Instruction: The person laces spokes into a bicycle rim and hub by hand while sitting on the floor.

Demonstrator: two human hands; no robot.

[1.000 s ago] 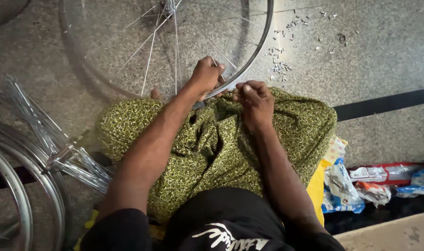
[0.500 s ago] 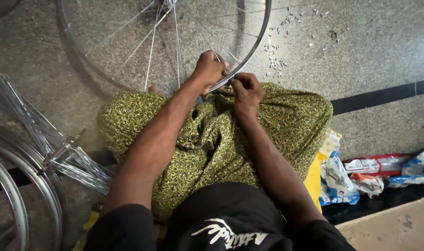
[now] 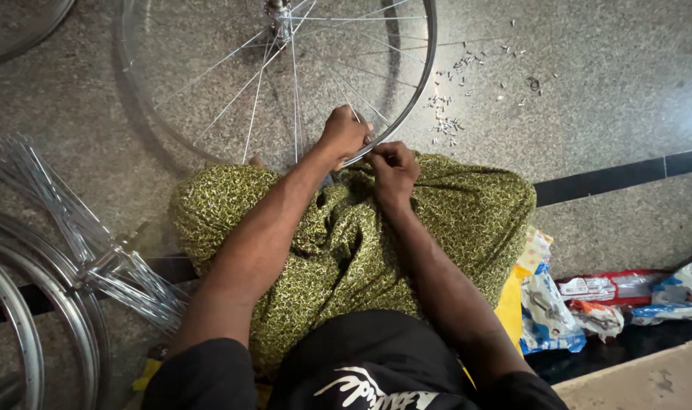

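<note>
Speckled grey stone floor (image 3: 611, 99) spreads under me, crossed by a dark inlaid strip (image 3: 627, 176) running out toward three o'clock. I sit cross-legged on it, and my lap is covered by a green-and-yellow patterned cloth (image 3: 346, 250).

At twelve o'clock a bicycle wheel (image 3: 277, 76) stands tilted against my knees, its silver rim (image 3: 418, 99) coming down to my hands, its spokes (image 3: 247, 83) fanning out from the hub (image 3: 279, 14) at the top edge of the view. My left hand (image 3: 344, 133) is clenched around the near part of the rim, knuckles up. My right hand (image 3: 393, 168) sits just beside it, touching it at the rim, fingers curled tight and pinching at something small there; what it pinches is hidden by the fingers, so I cannot tell what it is.

Beyond the rim, around one o'clock, a scatter of small metal bits (image 3: 446, 121) lies loose on the floor. At nine o'clock a bundle of loose spokes (image 3: 72, 228) lies fanned out, and past it, toward eight o'clock, bare rims (image 3: 27, 304) curve along the left edge. Another rim (image 3: 27, 23) shows in the corner at eleven o'clock.

At four o'clock, near my right knee, some plastic packets (image 3: 551, 311) in blue, white and red lie in a row, with a yellow sheet (image 3: 513, 304) under my leg beside them.
</note>
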